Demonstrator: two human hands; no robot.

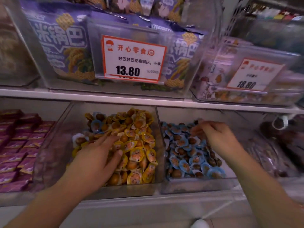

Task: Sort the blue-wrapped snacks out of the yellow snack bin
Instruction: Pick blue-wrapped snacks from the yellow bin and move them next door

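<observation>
A clear bin on the lower shelf is heaped with yellow-wrapped snacks. A few blue-wrapped snacks lie at its back left corner. My left hand rests flat on the yellow pile, fingers spread and pointing right. To the right stands a second clear bin full of blue-wrapped snacks. My right hand hovers over the back of that bin with its fingers curled downward; motion blur hides whether it holds anything.
Purple boxed snacks fill the space left of the yellow bin. Dark packets lie to the right. The upper shelf carries bins of purple bags with price tags hanging over the lower bins.
</observation>
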